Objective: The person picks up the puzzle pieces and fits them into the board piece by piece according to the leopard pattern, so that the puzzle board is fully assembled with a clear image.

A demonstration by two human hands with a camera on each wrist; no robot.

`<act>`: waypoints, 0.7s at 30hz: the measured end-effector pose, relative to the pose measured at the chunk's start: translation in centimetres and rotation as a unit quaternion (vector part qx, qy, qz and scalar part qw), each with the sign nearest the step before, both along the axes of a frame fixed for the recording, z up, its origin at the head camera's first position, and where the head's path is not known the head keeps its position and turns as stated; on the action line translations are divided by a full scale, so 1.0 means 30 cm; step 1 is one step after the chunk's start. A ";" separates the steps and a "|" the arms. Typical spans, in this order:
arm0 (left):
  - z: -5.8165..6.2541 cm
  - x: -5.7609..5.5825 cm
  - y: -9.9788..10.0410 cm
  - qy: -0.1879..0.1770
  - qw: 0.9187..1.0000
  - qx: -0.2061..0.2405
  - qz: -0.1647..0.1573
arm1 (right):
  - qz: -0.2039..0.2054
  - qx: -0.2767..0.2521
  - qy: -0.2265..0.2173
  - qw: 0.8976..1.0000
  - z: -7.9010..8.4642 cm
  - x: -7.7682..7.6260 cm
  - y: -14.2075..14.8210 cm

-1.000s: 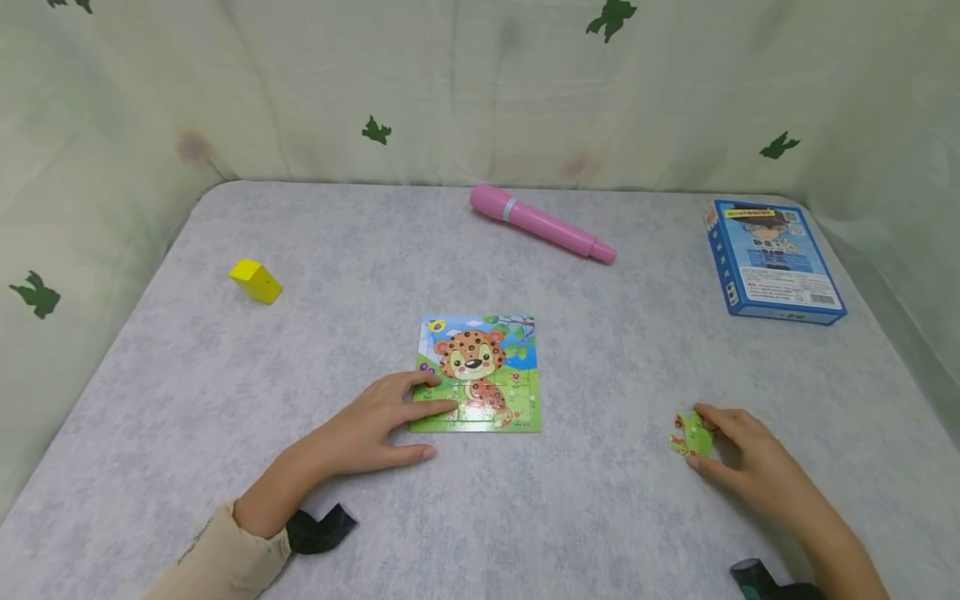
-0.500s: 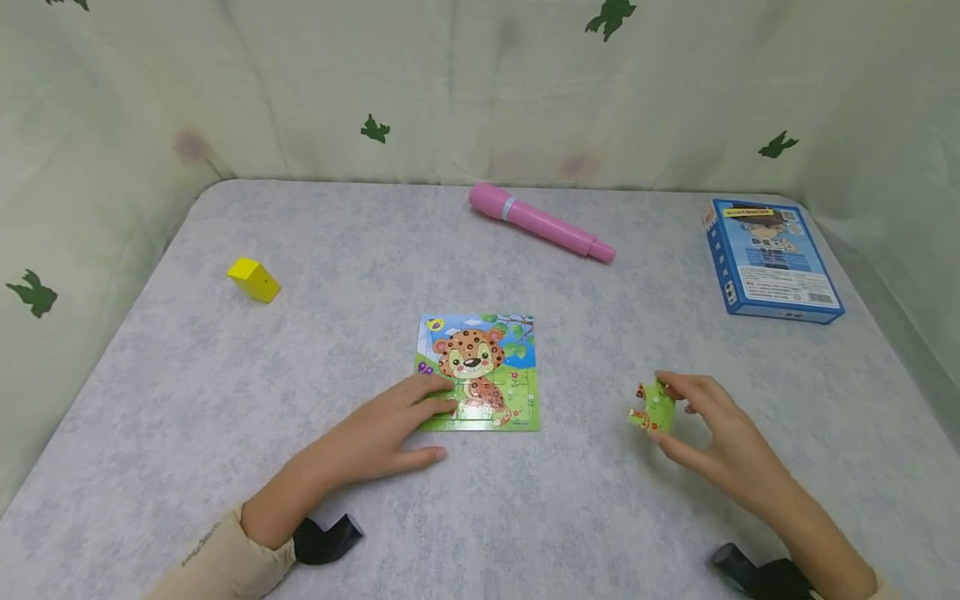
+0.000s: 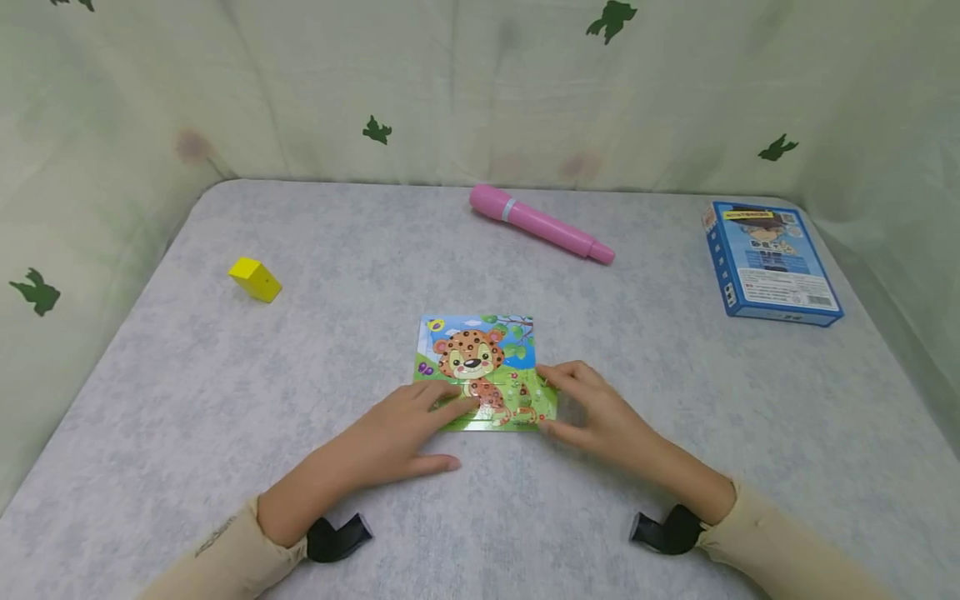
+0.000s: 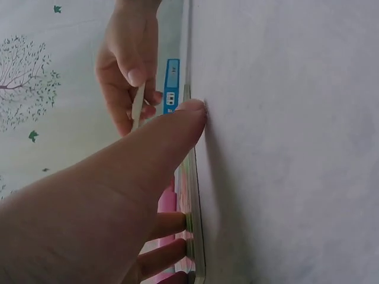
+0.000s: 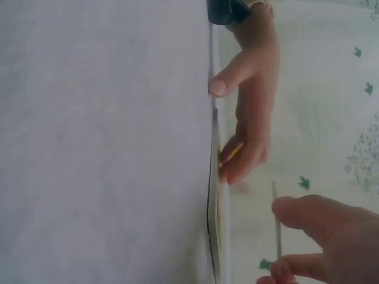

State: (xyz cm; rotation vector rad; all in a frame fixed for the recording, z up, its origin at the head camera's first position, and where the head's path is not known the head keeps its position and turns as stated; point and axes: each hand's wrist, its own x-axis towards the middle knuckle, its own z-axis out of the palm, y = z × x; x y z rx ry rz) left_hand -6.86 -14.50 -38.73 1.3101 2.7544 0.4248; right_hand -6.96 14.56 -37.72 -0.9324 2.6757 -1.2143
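Note:
A square jigsaw puzzle (image 3: 472, 354) with a cartoon leopard lies on the table in the head view. My left hand (image 3: 393, 429) rests its fingertips on the lower left of the picture, thumb stretched out over the table in front of it. Between thumb and fingers, my right hand (image 3: 611, 421) pinches a green puzzle piece (image 3: 543, 400) by its edges. That piece overlaps the puzzle's lower right part in the head view. Both wrist views show the held puzzle piece (image 5: 276, 225) edge-on, raised above the puzzle board (image 5: 214, 201).
At the back of the table lies a pink marker-shaped stick (image 3: 543, 225). A yellow block (image 3: 256, 281) stands at left, and a blue printed box (image 3: 772, 262) lies at back right. Behind the grey table (image 3: 337, 242) hangs a pale curtain (image 3: 487, 92) with green bird shapes.
My right hand has carried the puzzle piece leftward from the right side of the table to the puzzle's right edge. My left hand has shifted slightly right along the puzzle.

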 end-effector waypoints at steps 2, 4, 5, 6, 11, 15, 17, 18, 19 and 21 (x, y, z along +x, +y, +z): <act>0.004 -0.001 0.007 0.005 1.000 -0.009 -0.003 | 0.008 0.018 -0.012 1.000 -0.015 -0.014 -0.027; 0.007 0.000 0.014 0.011 1.000 -0.014 -0.007 | 0.016 0.034 -0.017 0.999 -0.028 -0.028 -0.049; 0.008 0.000 0.017 0.015 1.000 -0.016 -0.009 | 0.020 0.041 -0.017 0.999 -0.033 -0.034 -0.057; 0.007 0.001 0.021 0.021 1.000 -0.020 -0.012 | 0.024 0.049 -0.017 0.998 -0.038 -0.039 -0.064; 0.006 0.009 0.043 0.060 0.997 -0.038 -0.026 | 0.036 0.075 -0.008 0.996 -0.051 -0.058 -0.083; 0.015 0.017 0.061 0.094 0.993 -0.063 -0.028 | 0.038 0.088 -0.001 0.995 -0.048 -0.064 -0.092; 0.022 0.020 0.068 0.104 0.991 -0.075 -0.025 | 0.039 0.104 0.011 0.994 -0.043 -0.065 -0.095; 0.025 0.022 0.071 0.106 0.991 -0.080 -0.022 | 0.039 0.113 0.015 0.993 -0.040 -0.066 -0.096; 0.028 0.023 0.073 0.106 0.991 -0.084 -0.020 | 0.040 0.123 0.019 0.991 -0.037 -0.066 -0.096; 0.031 0.024 0.076 0.103 0.991 -0.087 -0.017 | 0.046 0.139 0.021 0.989 -0.032 -0.066 -0.094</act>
